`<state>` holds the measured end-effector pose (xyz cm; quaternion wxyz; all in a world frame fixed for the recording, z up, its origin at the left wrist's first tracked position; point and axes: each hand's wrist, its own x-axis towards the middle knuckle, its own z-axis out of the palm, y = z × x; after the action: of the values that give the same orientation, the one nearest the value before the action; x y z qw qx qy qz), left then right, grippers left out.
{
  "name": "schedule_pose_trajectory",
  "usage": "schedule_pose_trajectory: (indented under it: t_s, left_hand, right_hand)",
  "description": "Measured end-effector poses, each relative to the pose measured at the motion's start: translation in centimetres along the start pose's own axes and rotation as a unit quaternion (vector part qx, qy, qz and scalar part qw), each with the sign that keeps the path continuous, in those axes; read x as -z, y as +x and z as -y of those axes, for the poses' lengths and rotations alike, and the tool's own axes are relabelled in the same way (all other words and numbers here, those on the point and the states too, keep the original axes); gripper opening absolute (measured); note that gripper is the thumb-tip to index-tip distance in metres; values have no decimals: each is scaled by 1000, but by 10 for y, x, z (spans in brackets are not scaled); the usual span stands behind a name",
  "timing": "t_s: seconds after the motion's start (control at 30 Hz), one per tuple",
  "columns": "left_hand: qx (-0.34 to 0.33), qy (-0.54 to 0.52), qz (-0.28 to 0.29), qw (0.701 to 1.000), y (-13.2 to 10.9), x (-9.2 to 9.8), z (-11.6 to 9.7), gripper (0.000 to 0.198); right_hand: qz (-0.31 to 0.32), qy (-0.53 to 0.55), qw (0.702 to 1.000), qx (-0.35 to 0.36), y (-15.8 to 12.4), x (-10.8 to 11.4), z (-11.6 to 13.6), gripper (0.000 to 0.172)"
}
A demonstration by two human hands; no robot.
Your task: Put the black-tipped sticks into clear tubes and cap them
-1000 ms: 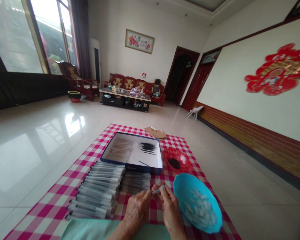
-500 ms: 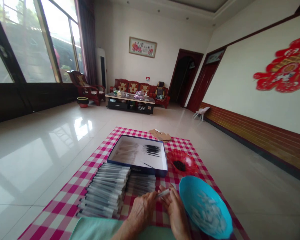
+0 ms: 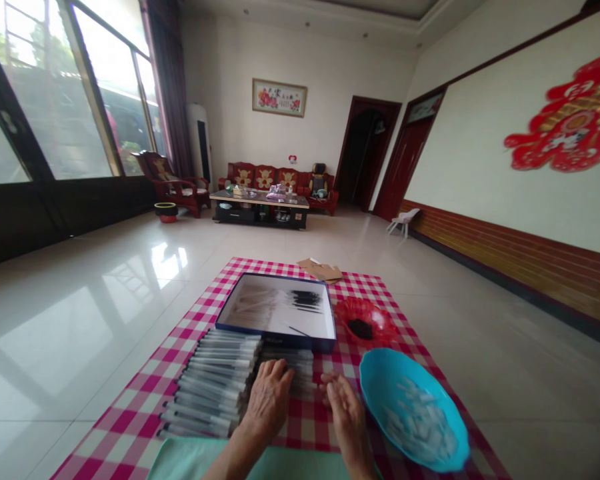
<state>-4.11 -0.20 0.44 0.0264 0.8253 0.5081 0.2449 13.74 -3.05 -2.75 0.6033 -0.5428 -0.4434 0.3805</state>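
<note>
My left hand [image 3: 269, 400] lies palm down with its fingers stretched forward, fingertips on the short row of grey pens [image 3: 293, 363] in front of me. My right hand [image 3: 344, 408] rests beside it, fingers extended and flat over the red-and-white checked cloth [image 3: 130, 413], holding nothing that I can see. A long stack of clear pens [image 3: 215, 381] lies just left of my left hand. A blue bowl [image 3: 413, 411] of white caps sits right of my right hand.
A shallow blue-rimmed box [image 3: 281, 312] with thin black refills lies beyond the pens. A red dish [image 3: 366, 322] of dark bits stands beside it. Cardboard scraps [image 3: 323, 270] lie at the cloth's far edge. A green cloth [image 3: 180, 463] covers my lap. Glossy tiled floor surrounds the cloth.
Both hands were pinching one pen between them. Now the pen is out of my fingers, the left hand has reached forward onto the grey pen row, and the right hand has flattened.
</note>
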Motion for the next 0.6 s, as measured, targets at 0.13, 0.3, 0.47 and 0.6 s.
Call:
schedule_pose_trajectory:
  t_s: [0.13, 0.3, 0.47, 0.6]
  left_hand:
    - [10, -11, -13, 1000, -5, -4, -2, 25]
    - [21, -18, -3, 1000, -6, -5, -5, 20]
    - [29, -20, -10, 999, -7, -10, -3, 21]
    - [28, -20, -17, 999, -7, -12, -3, 20]
  right_hand:
    - [-7, -86, 993, 79, -2, -8, -5, 37]
    - [15, -137, 979, 149, -2, -12, -8, 22]
    - [27, -161, 972, 169, -2, -13, -9, 21]
    - [-2, -170, 973, 154, 0, -9, -11, 27]
